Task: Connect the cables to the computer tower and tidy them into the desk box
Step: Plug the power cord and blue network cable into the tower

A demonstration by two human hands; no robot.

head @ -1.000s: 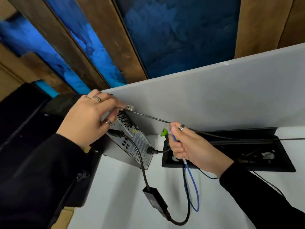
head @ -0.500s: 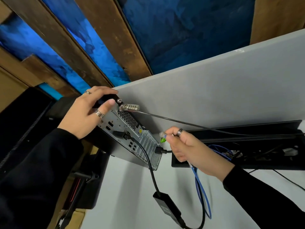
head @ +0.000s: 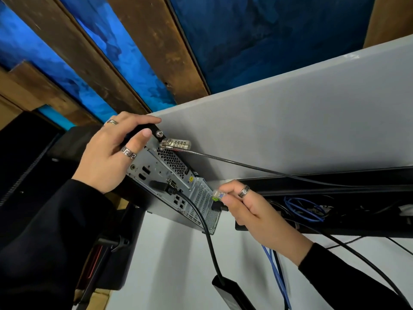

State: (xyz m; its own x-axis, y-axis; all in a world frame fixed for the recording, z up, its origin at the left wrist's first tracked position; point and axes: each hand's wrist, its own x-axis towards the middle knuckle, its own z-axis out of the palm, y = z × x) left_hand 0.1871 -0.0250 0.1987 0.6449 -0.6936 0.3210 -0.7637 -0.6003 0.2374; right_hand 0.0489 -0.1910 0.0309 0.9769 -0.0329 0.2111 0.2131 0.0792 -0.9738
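Observation:
The computer tower (head: 156, 166) stands on the white desk with its grey rear panel of ports facing me. My left hand (head: 109, 157) grips the tower's black top rear edge. My right hand (head: 252, 211) pinches the clear plug with a green boot (head: 217, 195) of a blue network cable (head: 277, 274), held right at the panel's lower right. A combination cable lock (head: 176, 144) sits at the panel's top, its steel cable (head: 257, 168) running right. A black cable (head: 201, 218) is plugged into the panel and leads down to a black adapter (head: 230, 291).
The open black desk box (head: 335, 229) lies recessed in the desk to the right, holding coiled blue cable (head: 304, 209) and black leads. A grey partition (head: 290, 121) stands behind the desk. A dark monitor (head: 22, 153) is at the left.
My right hand has carried the blue cable's plug left, up to the tower's rear panel. My left hand has let go of the lock and taken hold of the tower's top edge.

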